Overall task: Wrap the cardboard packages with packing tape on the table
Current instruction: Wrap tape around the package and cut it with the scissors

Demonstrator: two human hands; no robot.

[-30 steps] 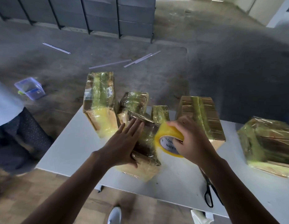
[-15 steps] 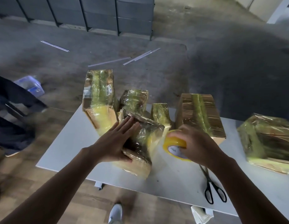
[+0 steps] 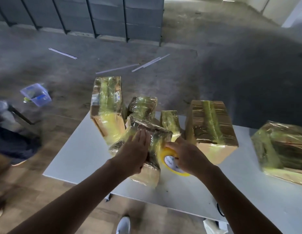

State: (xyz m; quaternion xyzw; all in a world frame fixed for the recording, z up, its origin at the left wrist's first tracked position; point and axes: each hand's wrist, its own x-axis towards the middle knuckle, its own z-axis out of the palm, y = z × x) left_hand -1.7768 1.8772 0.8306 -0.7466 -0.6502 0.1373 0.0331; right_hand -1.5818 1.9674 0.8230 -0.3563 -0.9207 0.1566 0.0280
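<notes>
- The left hand (image 3: 135,150) lies flat, with straight fingers, on the middle package (image 3: 147,174) on the white counter (image 3: 76,157).
- The right hand (image 3: 189,156) grips the yellow tape roll (image 3: 169,163), which touches the right side of this package.
- Behind it stand other wrapped packages (image 3: 212,125).

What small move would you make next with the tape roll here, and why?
Probably draw the tape roll round the package: the right hand grips the roll against that package's side while the left hand presses flat on top, steadying it.
</notes>
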